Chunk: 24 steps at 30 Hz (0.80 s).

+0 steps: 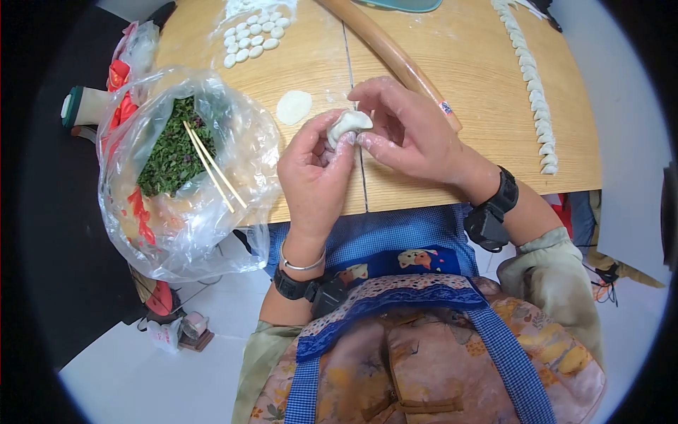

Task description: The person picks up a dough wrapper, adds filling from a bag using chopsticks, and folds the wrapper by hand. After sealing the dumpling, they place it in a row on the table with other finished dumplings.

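Between my hands, over the table's near edge, is a folded white dumpling (351, 123) with a curved rim. My left hand (313, 169) cradles it from the left, fingers wrapped behind it and floury thumb against its lower side. My right hand (413, 134) has its thumb at the dumpling's right end, with the fingers curled above; their tips are partly hidden. A flat round dough wrapper (294, 107) lies just beyond my left hand. To the left, a clear plastic bag (258, 166) holds chopped green filling (169, 152), with a pair of chopsticks (212, 166) resting on it.
A long wooden rolling pin (385, 53) lies diagonally beyond my right hand. Several small dough pieces (256, 41) sit near loose flour (244, 7) at the back left. A long row of finished dumplings (533, 85) runs down the right side of the wooden table (466, 56).
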Each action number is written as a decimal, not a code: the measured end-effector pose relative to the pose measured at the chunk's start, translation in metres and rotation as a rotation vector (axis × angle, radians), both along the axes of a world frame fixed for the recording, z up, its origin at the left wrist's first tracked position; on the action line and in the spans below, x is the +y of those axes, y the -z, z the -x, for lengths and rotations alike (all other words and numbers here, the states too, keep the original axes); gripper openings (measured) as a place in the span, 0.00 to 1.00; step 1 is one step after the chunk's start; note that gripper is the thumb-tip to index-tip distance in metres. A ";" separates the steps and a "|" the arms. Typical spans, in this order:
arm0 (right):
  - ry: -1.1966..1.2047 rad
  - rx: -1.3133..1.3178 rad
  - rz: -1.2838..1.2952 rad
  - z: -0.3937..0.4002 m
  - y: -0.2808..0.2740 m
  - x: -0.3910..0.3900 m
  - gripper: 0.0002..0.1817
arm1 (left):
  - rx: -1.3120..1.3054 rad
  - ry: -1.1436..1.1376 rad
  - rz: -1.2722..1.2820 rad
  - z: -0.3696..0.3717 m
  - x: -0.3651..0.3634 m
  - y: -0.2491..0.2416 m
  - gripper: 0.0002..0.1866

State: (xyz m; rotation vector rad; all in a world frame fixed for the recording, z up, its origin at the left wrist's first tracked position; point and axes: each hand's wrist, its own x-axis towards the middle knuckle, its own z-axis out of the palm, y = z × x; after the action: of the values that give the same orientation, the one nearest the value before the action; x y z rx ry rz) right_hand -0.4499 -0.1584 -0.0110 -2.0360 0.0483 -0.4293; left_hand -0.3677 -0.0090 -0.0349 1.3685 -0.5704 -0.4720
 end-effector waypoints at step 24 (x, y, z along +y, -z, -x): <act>-0.002 -0.049 0.156 -0.002 -0.001 -0.003 0.16 | 0.073 0.075 0.081 -0.001 0.001 -0.003 0.15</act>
State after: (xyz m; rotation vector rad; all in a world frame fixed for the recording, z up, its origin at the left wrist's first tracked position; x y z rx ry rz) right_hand -0.4477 -0.1612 -0.0105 -2.1773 -0.0177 -0.4942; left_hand -0.3665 -0.0077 -0.0318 1.2513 -0.5771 -0.5519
